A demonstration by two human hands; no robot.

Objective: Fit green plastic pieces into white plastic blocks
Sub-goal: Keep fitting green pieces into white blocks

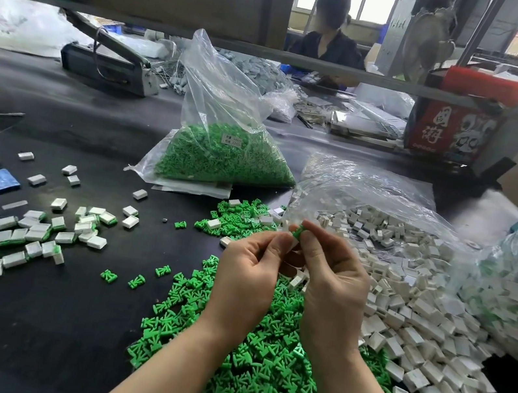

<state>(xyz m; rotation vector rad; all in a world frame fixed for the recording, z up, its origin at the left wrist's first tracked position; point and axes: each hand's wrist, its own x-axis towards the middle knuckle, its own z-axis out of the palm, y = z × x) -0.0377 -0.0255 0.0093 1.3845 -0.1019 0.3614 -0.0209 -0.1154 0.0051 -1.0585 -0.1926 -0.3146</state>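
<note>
A heap of loose green plastic pieces spreads across the black table directly beneath a worker's two raised forearms; above it the right hand pinches a single green piece between curled thumb and forefinger, the piece standing just clear of the fingertips at the top of the grip; the left hand meets it from the other side, fingers curled inward against the right hand's, and whether a white block sits inside that grip cannot be told, since the fingers hide it; to the right of the hands a drift of white plastic blocks spills from an open clear bag and runs up against the green heap; beyond the grip a smaller mix of green pieces and white blocks lies on the table, and farther back a clear bag of green pieces stands upright; well to the left of the hands, assembled blocks showing green at their edges lie scattered in a loose group; across the table, a seated person in dark clothing faces this way
</note>
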